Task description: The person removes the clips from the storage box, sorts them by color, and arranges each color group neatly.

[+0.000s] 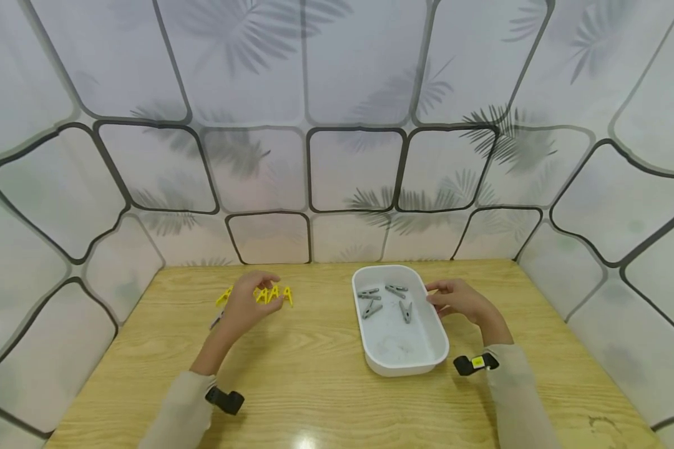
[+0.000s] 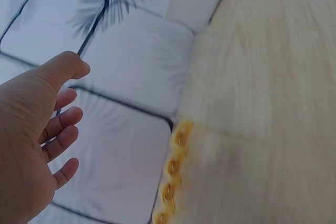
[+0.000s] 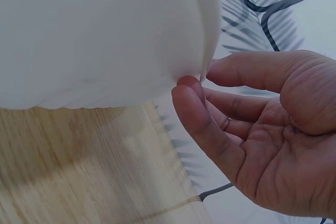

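My left hand (image 1: pixel 246 307) is over the left side of the table, beside a row of yellow clothespins (image 1: pixel 274 292). Its fingers are loosely bent, and the left wrist view shows nothing between thumb and fingertips. A grey clothespin (image 1: pixel 216 320) lies by that wrist, partly hidden by the hand. On the right, a white plastic tray (image 1: pixel 393 360) holds several grey clothespins (image 1: pixel 406 312) toward its far end. My right hand (image 1: pixel 462 301) is at the tray's right edge. In the right wrist view, its thumb and fingers (image 3: pixel 191 109) pinch the tray's edge.
The light wooden table (image 1: pixel 309 386) carries everything. A patterned curtain (image 1: pixel 348 168) stands along the back and both sides. Black wrist cameras are strapped to both forearms.
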Motion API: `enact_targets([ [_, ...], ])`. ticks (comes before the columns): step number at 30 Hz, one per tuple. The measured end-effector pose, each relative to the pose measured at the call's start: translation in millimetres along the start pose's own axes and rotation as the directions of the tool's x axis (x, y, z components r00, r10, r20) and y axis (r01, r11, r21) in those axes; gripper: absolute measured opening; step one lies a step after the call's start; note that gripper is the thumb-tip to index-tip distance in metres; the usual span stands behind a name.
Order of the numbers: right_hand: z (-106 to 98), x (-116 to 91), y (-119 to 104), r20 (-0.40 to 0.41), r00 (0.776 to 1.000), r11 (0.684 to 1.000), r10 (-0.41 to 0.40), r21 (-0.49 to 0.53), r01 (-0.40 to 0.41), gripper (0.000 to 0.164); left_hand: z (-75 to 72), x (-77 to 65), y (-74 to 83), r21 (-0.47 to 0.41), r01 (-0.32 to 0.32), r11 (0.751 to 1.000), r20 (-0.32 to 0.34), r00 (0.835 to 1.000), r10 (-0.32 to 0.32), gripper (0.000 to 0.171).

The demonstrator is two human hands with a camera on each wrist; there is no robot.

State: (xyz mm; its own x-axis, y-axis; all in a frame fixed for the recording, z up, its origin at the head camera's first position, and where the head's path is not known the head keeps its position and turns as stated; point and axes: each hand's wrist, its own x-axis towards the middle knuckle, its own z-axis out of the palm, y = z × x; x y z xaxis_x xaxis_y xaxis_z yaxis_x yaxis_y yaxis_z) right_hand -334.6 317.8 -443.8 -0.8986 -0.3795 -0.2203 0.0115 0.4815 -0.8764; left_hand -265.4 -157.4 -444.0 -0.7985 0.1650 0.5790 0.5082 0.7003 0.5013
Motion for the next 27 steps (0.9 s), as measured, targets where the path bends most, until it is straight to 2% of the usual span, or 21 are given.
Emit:
enact_targets([
  [4, 0, -1, 1, -0.008, 1.000, 1.000, 0.002, 0.000, -0.002, 0.051, 15.8, 24.0, 19.5, -0.016, -0.057, 0.998, 0.065, 0.996, 0.058, 0.035],
  [9, 1, -1, 0, -0.014, 1.000, 1.000, 0.003, -0.003, -0.003, 0.051, 40.1, 49.0, 46.5, -0.047, -0.110, 0.993, 0.152, 0.982, 0.116, 0.035],
  [13, 1, -1, -1, -0.012, 1.000, 1.000, -0.004, -0.008, 0.004, 0.050, 61.4, 63.6, 66.0, -0.055, -0.175, 0.983, 0.232, 0.955, 0.183, 0.033],
  [18, 1, 0, -2, -0.004, 1.000, 1.000, -0.015, -0.002, 0.015, 0.050, 86.7, 73.8, 82.2, -0.054, -0.263, 0.963, 0.324, 0.908, 0.266, 0.035],
  [21, 1, 0, -2, -0.002, 1.000, 1.000, -0.011, 0.010, 0.011, 0.049, 98.6, 76.6, 89.7, -0.012, -0.276, 0.961, 0.399, 0.880, 0.258, 0.037],
  [27, 0, -1, -2, 0.008, 1.000, 1.000, -0.018, 0.018, 0.018, 0.051, 115.9, 80.7, 98.2, 0.142, -0.283, 0.948, 0.530, 0.831, 0.169, 0.040],
])
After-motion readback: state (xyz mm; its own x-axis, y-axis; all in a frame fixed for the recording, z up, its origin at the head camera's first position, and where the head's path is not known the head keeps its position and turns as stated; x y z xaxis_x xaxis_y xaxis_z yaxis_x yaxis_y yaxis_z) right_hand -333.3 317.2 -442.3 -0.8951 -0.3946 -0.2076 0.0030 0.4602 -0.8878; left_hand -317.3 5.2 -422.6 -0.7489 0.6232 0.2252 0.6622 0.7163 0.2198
